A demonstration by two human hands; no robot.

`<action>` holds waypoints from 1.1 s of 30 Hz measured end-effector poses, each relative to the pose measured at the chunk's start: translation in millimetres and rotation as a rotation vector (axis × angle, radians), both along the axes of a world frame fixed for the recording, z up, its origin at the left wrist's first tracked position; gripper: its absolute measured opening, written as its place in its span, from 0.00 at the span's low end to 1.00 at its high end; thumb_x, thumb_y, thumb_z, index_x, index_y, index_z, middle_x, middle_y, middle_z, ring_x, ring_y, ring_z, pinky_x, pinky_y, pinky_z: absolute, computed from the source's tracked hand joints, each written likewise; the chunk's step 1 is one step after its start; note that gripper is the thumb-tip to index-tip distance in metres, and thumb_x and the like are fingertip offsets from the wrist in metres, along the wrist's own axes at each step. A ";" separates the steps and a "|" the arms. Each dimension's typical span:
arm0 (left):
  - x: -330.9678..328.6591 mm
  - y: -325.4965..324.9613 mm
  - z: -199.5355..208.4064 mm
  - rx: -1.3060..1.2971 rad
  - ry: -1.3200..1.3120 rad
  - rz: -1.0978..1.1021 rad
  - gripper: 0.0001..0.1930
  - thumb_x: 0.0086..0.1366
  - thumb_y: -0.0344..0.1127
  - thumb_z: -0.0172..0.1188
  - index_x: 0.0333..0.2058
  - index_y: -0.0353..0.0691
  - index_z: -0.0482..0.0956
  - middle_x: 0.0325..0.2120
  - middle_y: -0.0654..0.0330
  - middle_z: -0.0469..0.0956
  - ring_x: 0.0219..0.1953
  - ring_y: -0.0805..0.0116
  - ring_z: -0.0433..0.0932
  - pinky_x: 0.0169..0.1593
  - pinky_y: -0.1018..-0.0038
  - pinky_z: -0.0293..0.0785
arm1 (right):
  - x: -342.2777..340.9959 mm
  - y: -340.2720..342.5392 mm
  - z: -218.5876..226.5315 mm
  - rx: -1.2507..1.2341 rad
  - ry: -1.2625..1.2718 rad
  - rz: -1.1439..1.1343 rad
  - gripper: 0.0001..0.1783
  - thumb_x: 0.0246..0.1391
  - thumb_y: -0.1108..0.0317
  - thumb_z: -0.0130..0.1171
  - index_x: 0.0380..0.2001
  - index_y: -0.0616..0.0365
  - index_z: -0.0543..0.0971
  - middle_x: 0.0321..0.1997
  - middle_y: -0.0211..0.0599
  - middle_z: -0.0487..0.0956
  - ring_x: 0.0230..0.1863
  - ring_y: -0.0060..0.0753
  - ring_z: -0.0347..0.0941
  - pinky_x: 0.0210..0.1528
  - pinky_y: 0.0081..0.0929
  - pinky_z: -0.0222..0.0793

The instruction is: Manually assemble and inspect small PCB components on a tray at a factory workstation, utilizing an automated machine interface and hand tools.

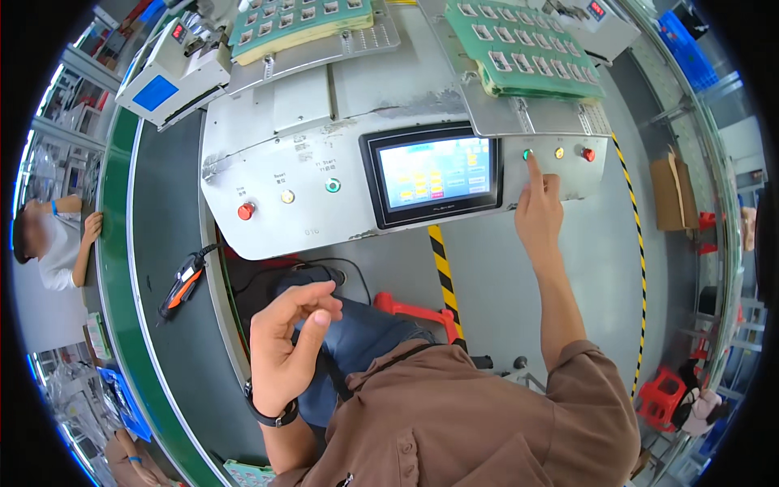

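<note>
The index fingertip of my right hand [539,207] is on the green button [527,154] at the right of a metal control panel [349,231]. Its other fingers are curled, and I see nothing held in it. A yellow button [559,152] and a red button [588,154] sit farther right. My left hand [288,337] hovers over my lap, empty, fingers loosely bent and thumb apart. Between the hands, beyond them, a touch screen [438,174] is lit. Two green trays [300,24] [535,61] with rows of small parts rest on metal plates above the panel.
An electric screwdriver [182,284] lies on the left bench, near a red button [246,211] on the panel. White machines [166,81] [596,28] stand at the back. Another person [61,235] sits far left. Red stools [418,312] [661,398] and a cardboard box [673,195] stand on the floor.
</note>
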State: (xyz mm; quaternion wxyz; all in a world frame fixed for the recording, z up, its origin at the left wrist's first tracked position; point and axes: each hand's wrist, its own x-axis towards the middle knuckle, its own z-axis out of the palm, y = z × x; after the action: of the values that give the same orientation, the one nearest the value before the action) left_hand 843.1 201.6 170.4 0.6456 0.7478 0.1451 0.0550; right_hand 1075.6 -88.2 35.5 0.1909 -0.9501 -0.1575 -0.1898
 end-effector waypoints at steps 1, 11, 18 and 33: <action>-4.5 1.4 -1.3 -0.030 0.010 0.013 0.13 0.63 0.25 0.53 0.46 0.30 0.75 0.32 0.56 0.78 0.35 0.72 0.77 0.42 0.78 0.72 | -0.5 0.6 0.5 -0.004 0.010 -0.001 0.33 0.49 0.78 0.50 0.61 0.45 0.65 0.37 0.41 0.66 0.30 0.44 0.71 0.29 0.39 0.70; -32.0 6.8 -7.2 -0.101 -0.008 0.077 0.13 0.64 0.25 0.53 0.46 0.30 0.75 0.33 0.56 0.79 0.35 0.72 0.77 0.41 0.78 0.72 | -13.5 11.0 10.1 0.162 -0.103 0.068 0.24 0.53 0.78 0.49 0.55 0.58 0.69 0.37 0.42 0.71 0.28 0.42 0.72 0.27 0.34 0.68; -78.3 12.8 -15.6 -0.140 0.014 0.189 0.14 0.62 0.22 0.52 0.47 0.30 0.75 0.34 0.56 0.78 0.36 0.72 0.77 0.41 0.79 0.71 | -109.3 104.9 23.2 0.286 -0.115 0.802 0.20 0.46 0.79 0.54 0.46 0.61 0.74 0.33 0.39 0.77 0.26 0.38 0.74 0.25 0.30 0.72; -250.0 -1.0 -41.3 -0.160 0.035 1.098 0.14 0.65 0.28 0.52 0.47 0.27 0.73 0.34 0.52 0.79 0.35 0.66 0.78 0.43 0.73 0.74 | -260.4 284.7 48.6 0.587 0.256 1.764 0.23 0.39 0.76 0.57 0.45 0.60 0.75 0.31 0.34 0.74 0.21 0.32 0.71 0.22 0.25 0.68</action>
State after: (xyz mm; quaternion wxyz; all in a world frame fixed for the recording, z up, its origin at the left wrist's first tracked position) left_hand 593.1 200.6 129.1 0.5743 0.5116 0.5282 0.3597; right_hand 815.2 196.4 84.1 0.5137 -0.4150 -0.7446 0.0974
